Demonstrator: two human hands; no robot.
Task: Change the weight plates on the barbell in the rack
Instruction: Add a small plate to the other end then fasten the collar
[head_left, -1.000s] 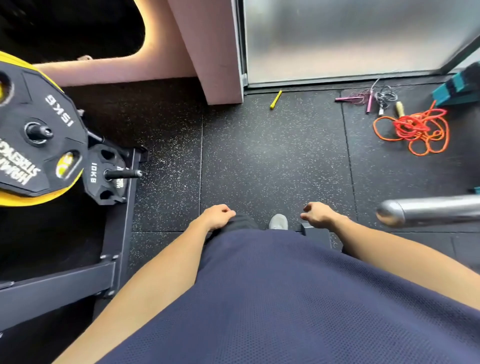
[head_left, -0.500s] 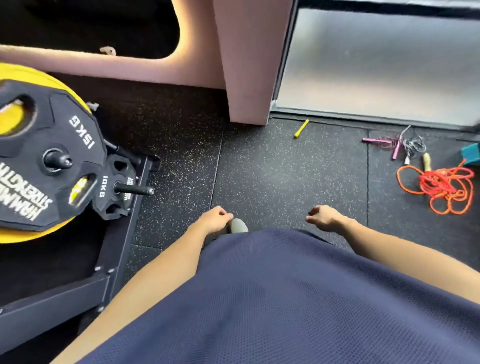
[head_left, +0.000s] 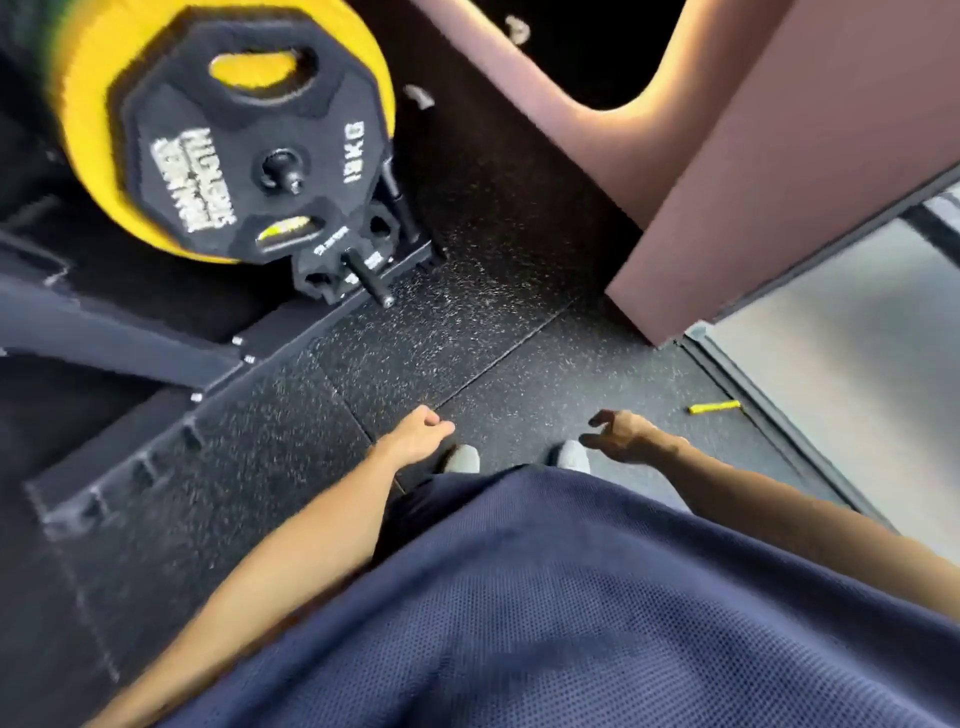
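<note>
A black 15 kg plate (head_left: 223, 156) hangs on a storage peg at the upper left, in front of a larger yellow plate (head_left: 88, 140). Below it a small black 10 kg plate (head_left: 332, 270) sits on a lower peg (head_left: 371, 283) of the black rack base (head_left: 156, 415). My left hand (head_left: 418, 434) hangs at my side with fingers loosely curled, holding nothing. My right hand (head_left: 621, 434) also hangs free, fingers relaxed and slightly spread. Both are well short of the plates. The barbell is out of view.
Speckled black rubber floor (head_left: 467, 332) lies ahead of my feet. A pink wall corner (head_left: 727, 208) stands at the upper right beside a frosted glass panel (head_left: 857, 364). A yellow stick (head_left: 714, 408) lies near the panel's sill.
The view has swung left and tilted, bringing the plates closer and higher in frame. The barbell end and jump ropes have left the view. Both hands stay empty; the right fingers loosened.
</note>
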